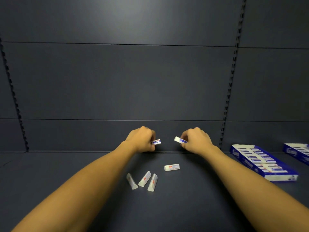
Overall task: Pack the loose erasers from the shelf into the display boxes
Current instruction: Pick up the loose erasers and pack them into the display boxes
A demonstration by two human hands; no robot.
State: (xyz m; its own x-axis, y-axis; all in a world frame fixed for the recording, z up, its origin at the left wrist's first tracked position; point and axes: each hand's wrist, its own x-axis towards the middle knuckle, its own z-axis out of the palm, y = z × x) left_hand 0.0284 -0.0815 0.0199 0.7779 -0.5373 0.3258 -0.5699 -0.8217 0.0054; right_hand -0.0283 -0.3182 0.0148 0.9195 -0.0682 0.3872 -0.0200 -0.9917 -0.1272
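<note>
My left hand (142,139) pinches a small blue-and-white eraser (156,141) just above the back of the dark shelf. My right hand (195,139) pinches a second blue-and-white eraser (178,140) a little to the right of it. Several loose white erasers with red labels lie on the shelf nearer to me: one lying sideways (171,167) and three angled ones (145,179) side by side. A blue display box (260,162) with rows of blue-and-white erasers sits at the right. A second blue display box (297,152) is cut off by the right edge.
The dark shelf (83,164) runs left to right under my arms, backed by a dark panel wall (117,81). Slotted uprights (229,91) stand at the right and at the far left.
</note>
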